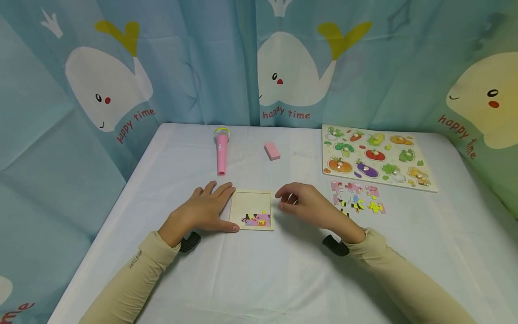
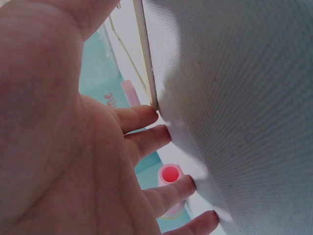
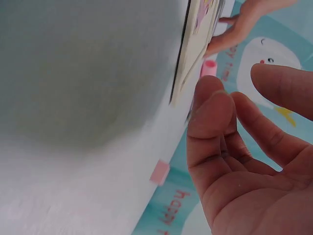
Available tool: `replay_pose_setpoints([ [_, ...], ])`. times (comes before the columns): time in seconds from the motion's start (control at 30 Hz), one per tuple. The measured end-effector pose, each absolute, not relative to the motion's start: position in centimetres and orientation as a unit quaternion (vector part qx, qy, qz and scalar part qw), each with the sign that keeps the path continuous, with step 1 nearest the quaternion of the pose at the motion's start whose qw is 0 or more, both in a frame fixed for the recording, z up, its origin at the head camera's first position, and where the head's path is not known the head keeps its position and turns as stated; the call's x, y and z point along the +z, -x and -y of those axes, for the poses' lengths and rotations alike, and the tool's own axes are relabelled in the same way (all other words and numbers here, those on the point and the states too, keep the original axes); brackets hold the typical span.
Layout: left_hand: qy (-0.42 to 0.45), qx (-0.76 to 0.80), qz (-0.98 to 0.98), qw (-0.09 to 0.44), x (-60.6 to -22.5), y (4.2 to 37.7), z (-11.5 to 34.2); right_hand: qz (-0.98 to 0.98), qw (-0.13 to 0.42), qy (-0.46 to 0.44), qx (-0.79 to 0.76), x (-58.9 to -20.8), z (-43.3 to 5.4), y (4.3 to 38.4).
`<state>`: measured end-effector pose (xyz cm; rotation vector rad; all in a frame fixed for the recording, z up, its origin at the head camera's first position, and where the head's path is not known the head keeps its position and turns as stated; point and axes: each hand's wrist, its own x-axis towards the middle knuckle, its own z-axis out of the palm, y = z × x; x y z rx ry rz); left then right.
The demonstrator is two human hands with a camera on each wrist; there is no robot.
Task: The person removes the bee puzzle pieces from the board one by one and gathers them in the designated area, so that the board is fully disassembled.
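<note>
A small square wooden puzzle tray (image 1: 251,202) lies on the white table in the head view, with pink picture pieces (image 1: 259,219) along its lower right. My left hand (image 1: 208,209) rests at the tray's left side, fingers spread and thumb at the lower left corner. In the left wrist view one fingertip (image 2: 149,115) meets the tray's edge (image 2: 149,73). Just right of the tray hovers my right hand (image 1: 303,202), its fingers loosely bent around nothing. Several loose jigsaw pieces (image 1: 357,203) lie beyond the right hand, some partly hidden by its wrist.
A pink toy microphone (image 1: 221,153) and a pink block (image 1: 272,151) lie toward the back of the table. At the back right is a vegetable peg puzzle board (image 1: 374,155). A blue whale-print curtain (image 1: 226,63) hangs behind the table.
</note>
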<state>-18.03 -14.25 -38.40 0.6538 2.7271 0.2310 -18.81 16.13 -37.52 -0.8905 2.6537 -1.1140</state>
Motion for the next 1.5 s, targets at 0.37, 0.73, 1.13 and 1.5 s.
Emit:
replay_pose_setpoints([
  [0.37, -0.225, 0.079, -0.957, 0.165, -38.5, 18.1, 14.2, -0.863, 0.091, 0.331, -0.371, -37.8, -13.1, 18.5],
  [0.73, -0.227, 0.077, -0.956, 0.168, -38.3, 18.1, 14.3, -0.854, 0.103, 0.382, -0.337, -38.2, -11.4, 18.1],
  [1.13, -0.229, 0.079, -0.956, 0.166, -38.2, 18.0, 14.3, -0.882, 0.096, 0.379, -0.263, -38.6, -10.1, 17.3],
  [1.5, -0.227, 0.079, -0.956, 0.166, -38.1, 17.9, 14.3, -0.879, 0.073, 0.390, -0.264, -38.8, -10.0, 17.0],
])
